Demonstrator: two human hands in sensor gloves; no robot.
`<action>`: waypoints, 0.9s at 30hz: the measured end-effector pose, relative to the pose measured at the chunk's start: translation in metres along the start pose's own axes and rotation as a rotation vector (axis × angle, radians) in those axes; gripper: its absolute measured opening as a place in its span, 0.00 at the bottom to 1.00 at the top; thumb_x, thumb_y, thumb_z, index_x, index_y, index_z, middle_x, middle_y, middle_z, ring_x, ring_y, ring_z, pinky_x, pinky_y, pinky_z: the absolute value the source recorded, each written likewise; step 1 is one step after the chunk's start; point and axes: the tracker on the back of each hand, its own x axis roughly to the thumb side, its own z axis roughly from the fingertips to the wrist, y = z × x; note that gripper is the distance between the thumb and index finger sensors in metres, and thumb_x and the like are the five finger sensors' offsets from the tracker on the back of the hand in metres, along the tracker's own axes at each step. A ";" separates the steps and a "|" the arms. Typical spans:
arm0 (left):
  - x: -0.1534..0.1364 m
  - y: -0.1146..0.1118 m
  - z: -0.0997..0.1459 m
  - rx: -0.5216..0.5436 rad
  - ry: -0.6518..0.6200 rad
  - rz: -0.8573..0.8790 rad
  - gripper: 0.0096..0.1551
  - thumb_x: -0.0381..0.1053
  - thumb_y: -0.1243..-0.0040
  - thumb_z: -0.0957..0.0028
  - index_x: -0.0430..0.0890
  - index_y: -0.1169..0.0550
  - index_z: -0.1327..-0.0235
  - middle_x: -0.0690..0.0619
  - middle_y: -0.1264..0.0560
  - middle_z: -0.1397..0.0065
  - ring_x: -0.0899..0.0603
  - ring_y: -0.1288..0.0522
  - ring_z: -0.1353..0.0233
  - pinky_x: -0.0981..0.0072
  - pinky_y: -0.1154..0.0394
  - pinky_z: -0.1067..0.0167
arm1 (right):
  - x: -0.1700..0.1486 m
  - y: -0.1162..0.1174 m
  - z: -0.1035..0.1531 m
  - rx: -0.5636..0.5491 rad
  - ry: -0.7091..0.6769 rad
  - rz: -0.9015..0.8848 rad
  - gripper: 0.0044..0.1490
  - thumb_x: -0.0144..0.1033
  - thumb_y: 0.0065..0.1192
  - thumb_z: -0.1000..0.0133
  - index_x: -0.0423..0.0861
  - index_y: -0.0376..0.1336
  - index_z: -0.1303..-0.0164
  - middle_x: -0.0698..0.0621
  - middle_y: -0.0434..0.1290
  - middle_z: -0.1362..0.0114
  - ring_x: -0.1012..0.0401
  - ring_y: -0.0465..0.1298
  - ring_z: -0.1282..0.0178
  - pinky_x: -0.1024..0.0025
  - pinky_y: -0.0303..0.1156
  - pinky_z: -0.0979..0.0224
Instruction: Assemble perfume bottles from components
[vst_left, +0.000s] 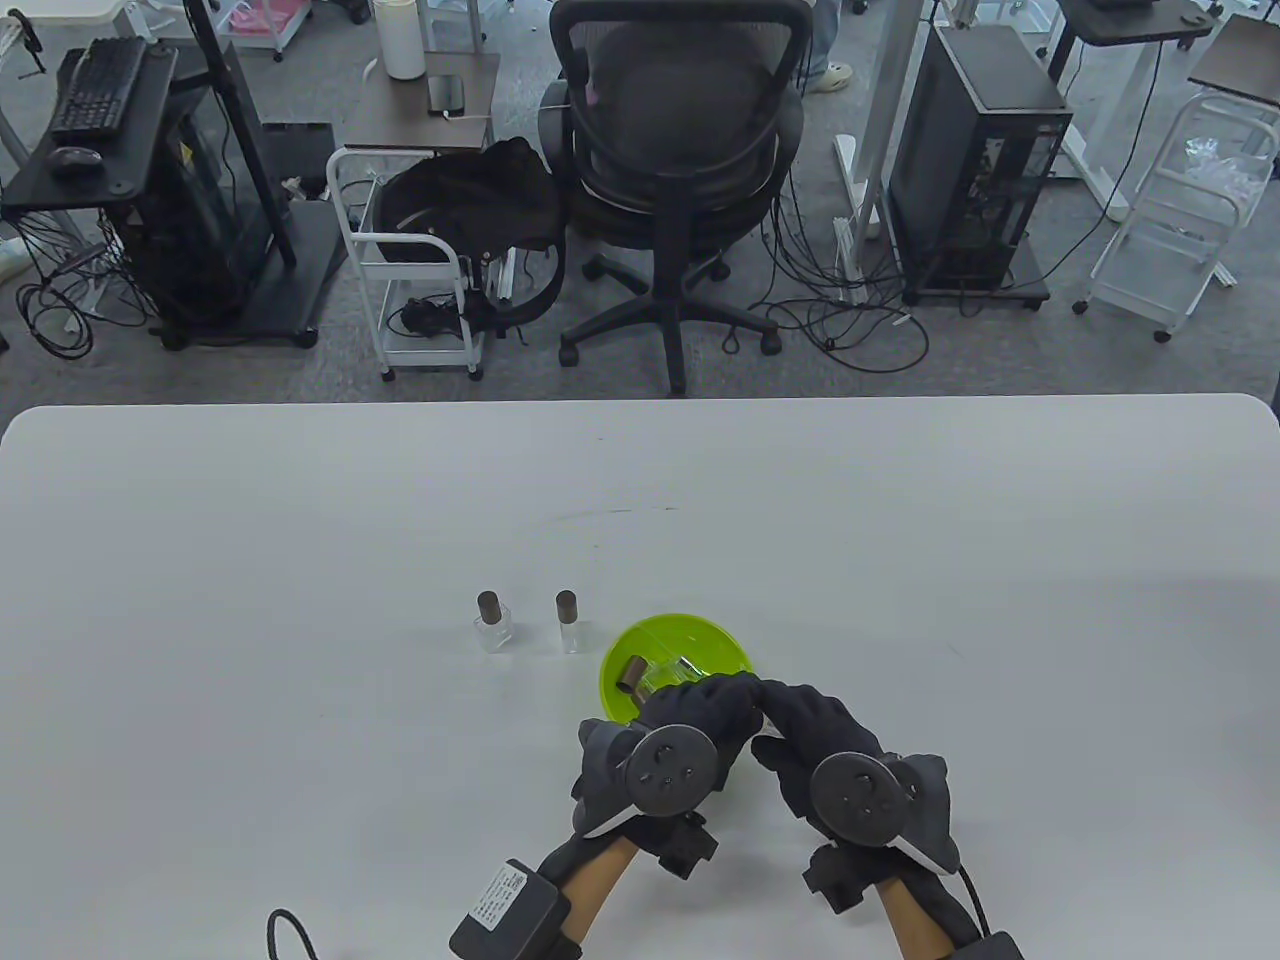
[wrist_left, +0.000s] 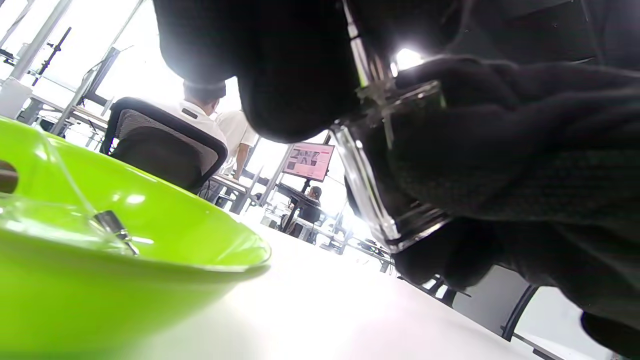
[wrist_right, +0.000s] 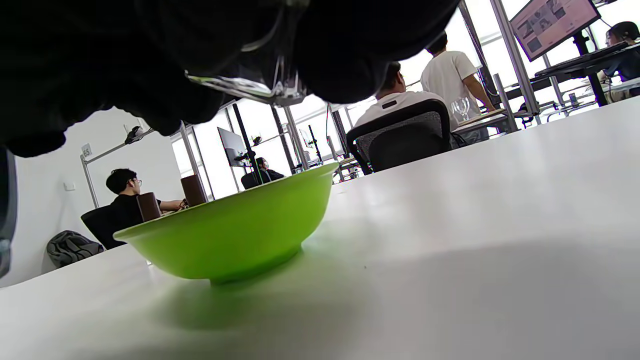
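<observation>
Two capped perfume bottles (vst_left: 493, 622) (vst_left: 568, 620) stand left of centre on the bench (vst_left: 300, 600), beside the green bowl (vst_left: 625, 655). Over its lower rim, the left hand (vst_left: 690, 725) grips a clear glass bottle (wrist_left: 385, 165). The right hand (vst_left: 815, 730) pinches its top, fingertips meeting.

Place: an open office or lab workspace.
Floor: grey carpet tiles strewn with cables.
Furniture: a black mesh office chair (vst_left: 680, 150), a desk with a keyboard (vst_left: 98, 85), white trolleys (vst_left: 415, 300).
Equipment: a computer tower (vst_left: 975, 170), lit monitors (wrist_left: 307, 161).
People: seated at other desks.
</observation>
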 end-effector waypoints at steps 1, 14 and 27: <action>0.000 0.000 0.000 -0.003 0.001 0.012 0.25 0.51 0.50 0.42 0.50 0.29 0.32 0.51 0.21 0.31 0.48 0.15 0.42 0.62 0.21 0.36 | 0.000 0.000 0.000 -0.002 -0.001 0.011 0.35 0.44 0.55 0.41 0.49 0.56 0.23 0.44 0.69 0.27 0.57 0.77 0.39 0.62 0.76 0.35; -0.001 -0.001 -0.002 -0.111 -0.007 0.012 0.20 0.47 0.41 0.43 0.57 0.27 0.37 0.52 0.27 0.23 0.43 0.22 0.28 0.53 0.28 0.27 | 0.002 0.002 -0.002 -0.005 0.033 0.005 0.35 0.43 0.55 0.41 0.47 0.56 0.23 0.43 0.69 0.27 0.56 0.77 0.40 0.62 0.76 0.35; -0.011 0.001 -0.005 -0.096 0.161 0.023 0.28 0.59 0.48 0.42 0.45 0.23 0.34 0.53 0.16 0.46 0.48 0.15 0.51 0.62 0.21 0.45 | 0.005 0.001 -0.002 -0.037 0.033 0.030 0.34 0.43 0.55 0.41 0.47 0.56 0.24 0.42 0.69 0.28 0.56 0.77 0.40 0.61 0.76 0.36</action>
